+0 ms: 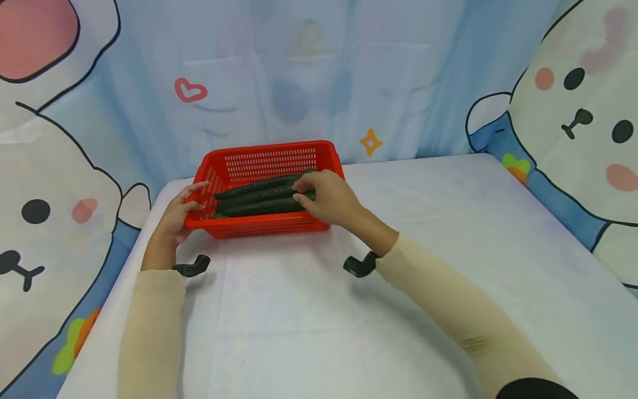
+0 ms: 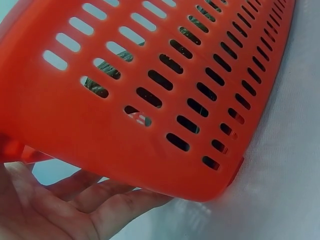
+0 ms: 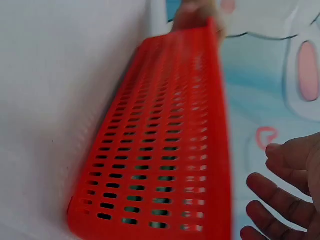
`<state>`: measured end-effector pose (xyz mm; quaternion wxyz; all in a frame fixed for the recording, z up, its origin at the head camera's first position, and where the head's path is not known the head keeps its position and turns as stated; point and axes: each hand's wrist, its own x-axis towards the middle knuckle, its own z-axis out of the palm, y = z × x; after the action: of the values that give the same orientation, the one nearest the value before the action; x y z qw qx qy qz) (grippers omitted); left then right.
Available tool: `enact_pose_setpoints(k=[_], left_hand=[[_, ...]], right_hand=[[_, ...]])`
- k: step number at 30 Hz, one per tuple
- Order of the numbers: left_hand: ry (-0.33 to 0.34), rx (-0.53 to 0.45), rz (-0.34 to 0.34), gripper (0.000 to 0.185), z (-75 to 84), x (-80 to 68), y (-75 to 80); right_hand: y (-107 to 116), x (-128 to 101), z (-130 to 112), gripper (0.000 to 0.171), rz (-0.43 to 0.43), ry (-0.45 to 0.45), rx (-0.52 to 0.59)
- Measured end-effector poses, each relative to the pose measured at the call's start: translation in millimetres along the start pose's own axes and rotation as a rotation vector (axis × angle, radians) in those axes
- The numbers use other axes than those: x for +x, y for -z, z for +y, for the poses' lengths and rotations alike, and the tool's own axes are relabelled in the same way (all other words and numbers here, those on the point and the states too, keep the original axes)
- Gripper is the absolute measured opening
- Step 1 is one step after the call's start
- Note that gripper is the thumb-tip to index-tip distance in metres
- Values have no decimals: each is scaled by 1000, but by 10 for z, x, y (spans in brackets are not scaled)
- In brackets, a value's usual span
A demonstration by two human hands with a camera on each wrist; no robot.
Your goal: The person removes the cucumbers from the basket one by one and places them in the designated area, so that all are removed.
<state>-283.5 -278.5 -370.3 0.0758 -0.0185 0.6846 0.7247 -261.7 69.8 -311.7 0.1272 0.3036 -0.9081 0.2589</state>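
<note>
In the head view a red plastic basket with slotted walls stands toward the back of the table. Several long dark-green cucumbers lie side by side in it, their right ends partly hidden by a hand. My left hand grips the basket's left end by the rim; in the left wrist view, its fingers lie along the outside of that end. Over the cucumbers' right ends hovers my right hand, fingers loosely bent. Thumb and fingers stand apart with nothing between them in the right wrist view.
A white cloth covers the table. Behind it hangs a light-blue curtain with cartoon animals, a heart and a star. Black wrist camera mounts stick out beneath both wrists.
</note>
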Motion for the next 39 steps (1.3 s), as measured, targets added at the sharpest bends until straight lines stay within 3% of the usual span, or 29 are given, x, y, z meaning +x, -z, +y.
enact_pose_setpoints(k=[7,13,18,25,39], left_hand=[[-9,38,-2,53,5,79,-80],[5,30,14,52,-10,94,-116],[40,44,31,51,-45,10,-76],[26,54,46,51,-50,-70,-26],[13,37,35,52,13,-58,-11]], right_hand=[[-326,428,200,24,-19,-99,-66],[-506,550,278,28,-52,-165,-238],[-624,561,244,41,-161,-199,-303],[-671,585,180,47,-261,-203,-317],[-668,665,163,49,-254,-210,-299]])
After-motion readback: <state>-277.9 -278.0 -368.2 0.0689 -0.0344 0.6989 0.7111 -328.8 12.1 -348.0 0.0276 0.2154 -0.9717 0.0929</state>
